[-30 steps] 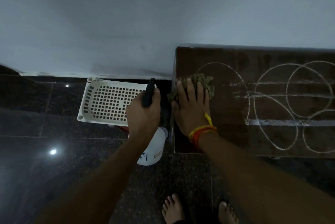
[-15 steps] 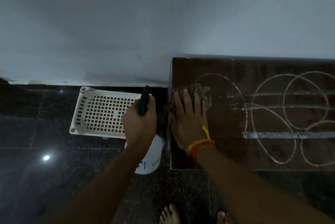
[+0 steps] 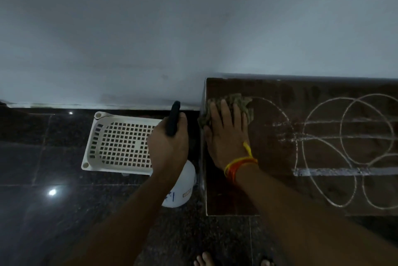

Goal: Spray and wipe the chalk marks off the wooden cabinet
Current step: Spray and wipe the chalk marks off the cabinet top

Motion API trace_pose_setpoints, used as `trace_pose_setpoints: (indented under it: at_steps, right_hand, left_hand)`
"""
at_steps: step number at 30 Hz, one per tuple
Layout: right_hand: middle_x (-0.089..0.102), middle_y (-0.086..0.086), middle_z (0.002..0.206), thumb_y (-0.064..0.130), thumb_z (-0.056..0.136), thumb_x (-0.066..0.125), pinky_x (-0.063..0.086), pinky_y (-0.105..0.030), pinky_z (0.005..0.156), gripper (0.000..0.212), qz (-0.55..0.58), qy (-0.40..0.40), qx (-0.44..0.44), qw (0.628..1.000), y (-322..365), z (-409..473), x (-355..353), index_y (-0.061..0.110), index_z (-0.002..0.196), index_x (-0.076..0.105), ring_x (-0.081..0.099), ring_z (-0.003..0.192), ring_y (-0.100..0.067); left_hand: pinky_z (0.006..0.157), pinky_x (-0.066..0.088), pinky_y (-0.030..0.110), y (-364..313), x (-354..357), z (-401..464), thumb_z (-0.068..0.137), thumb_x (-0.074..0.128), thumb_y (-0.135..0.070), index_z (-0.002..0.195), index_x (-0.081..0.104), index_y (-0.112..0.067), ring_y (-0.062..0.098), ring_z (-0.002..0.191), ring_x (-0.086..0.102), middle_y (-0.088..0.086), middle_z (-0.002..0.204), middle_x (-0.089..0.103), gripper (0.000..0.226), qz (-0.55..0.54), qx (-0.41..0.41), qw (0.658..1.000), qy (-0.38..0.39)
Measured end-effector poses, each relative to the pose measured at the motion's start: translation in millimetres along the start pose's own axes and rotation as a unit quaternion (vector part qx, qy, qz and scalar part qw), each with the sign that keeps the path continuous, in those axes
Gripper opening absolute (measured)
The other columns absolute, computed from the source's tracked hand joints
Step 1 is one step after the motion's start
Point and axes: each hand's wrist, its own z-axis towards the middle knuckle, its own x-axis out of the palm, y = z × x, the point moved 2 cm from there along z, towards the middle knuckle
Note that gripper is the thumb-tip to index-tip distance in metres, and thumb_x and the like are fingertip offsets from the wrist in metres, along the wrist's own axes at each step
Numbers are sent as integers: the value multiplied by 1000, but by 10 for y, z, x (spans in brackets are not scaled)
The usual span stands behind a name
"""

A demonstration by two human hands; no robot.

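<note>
The dark wooden cabinet (image 3: 269, 192) fills the right half of the view, its top drawn over with white chalk marks (image 3: 327, 149) of circles and straight lines. My right hand (image 3: 226, 136) lies flat with straight fingers on a crumpled green cloth (image 3: 241, 102), pressing it to the cabinet's left end. The left part of the chalk arc beside the cloth is gone. My left hand (image 3: 168, 147) grips the black-topped white spray bottle (image 3: 183, 190) off the cabinet's left edge, above the floor.
A white perforated plastic basket (image 3: 120, 143) lies on the dark polished floor (image 3: 43, 212) left of the cabinet, against the pale wall (image 3: 193, 29). My bare toes (image 3: 204, 260) show at the bottom edge.
The view has tilted up, so everything sits lower in frame. My right hand and the cloth have moved slightly toward the cabinet's far left edge. The left hand keeps its hold on the bottle.
</note>
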Motion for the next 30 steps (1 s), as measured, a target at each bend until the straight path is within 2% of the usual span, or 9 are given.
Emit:
trace_pose_setpoints:
  at_steps: [3,5,9,12,15,17,20,27,30]
  right_hand:
    - [16,-8,158,41,99,27,5,-49,116,58,-2,-3,15,1000,-59,378,17,20,151,14,11,143,-36]
    - [14,-8,158,42,99,27,5,-49,116,58,-8,-6,19,1000,-61,482,14,20,151,12,10,143,-35]
    - [17,-12,157,40,99,29,7,-50,117,58,4,-7,12,1000,-23,180,0,17,151,15,13,142,-38]
    - [27,-13,154,38,97,34,14,-52,115,58,6,-9,11,1000,13,-64,-8,16,149,24,22,139,-40]
    - [21,-10,156,40,98,31,8,-50,116,58,5,-1,18,1000,8,169,-7,19,150,18,15,142,-38]
    - [15,-8,158,41,99,29,4,-50,117,59,6,-6,23,1000,-3,478,-8,20,151,12,9,143,-36]
    - [15,-8,158,40,98,32,7,-52,117,59,3,-22,31,999,-12,769,-38,20,151,14,11,143,-36]
    - [20,-10,156,39,98,32,9,-50,117,58,0,-24,15,1000,-72,229,22,18,150,16,16,142,-37]
    - [18,-8,157,41,98,32,8,-51,116,59,4,-21,25,999,-106,395,29,20,150,15,13,142,-35]
  left_hand:
    - [51,56,53,-6,8,58,92,57,-46,67,60,-18,9,44,50,-2,50,53,38,0,4,1000,-6]
    - [52,57,50,-9,5,86,93,57,-45,65,58,-19,10,44,48,-4,48,51,38,0,10,1000,-6]
    - [48,49,38,-27,-11,90,94,57,-43,61,54,-23,6,40,46,-6,45,48,39,6,13,1000,-16]
    - [50,57,47,-63,-8,54,93,58,-44,64,59,-19,13,44,52,-3,48,53,38,-3,-1,1000,-16]
    - [53,56,53,-62,24,44,92,58,-45,68,62,-18,28,52,61,4,58,64,37,-1,-3,1000,-14]
    - [52,56,54,-33,38,33,92,58,-46,66,60,-20,21,48,57,-1,53,61,37,-1,4,1000,-8]
    - [51,56,55,12,46,-6,93,58,-46,68,60,-21,12,44,53,-3,48,55,35,-5,4,1000,8]
    - [54,56,58,-62,58,-115,94,58,-42,70,60,-16,23,50,52,4,50,50,36,8,-5,1000,4]
    - [53,55,58,-87,93,-122,94,58,-42,69,59,-19,21,48,53,-1,48,51,35,5,5,1000,9]
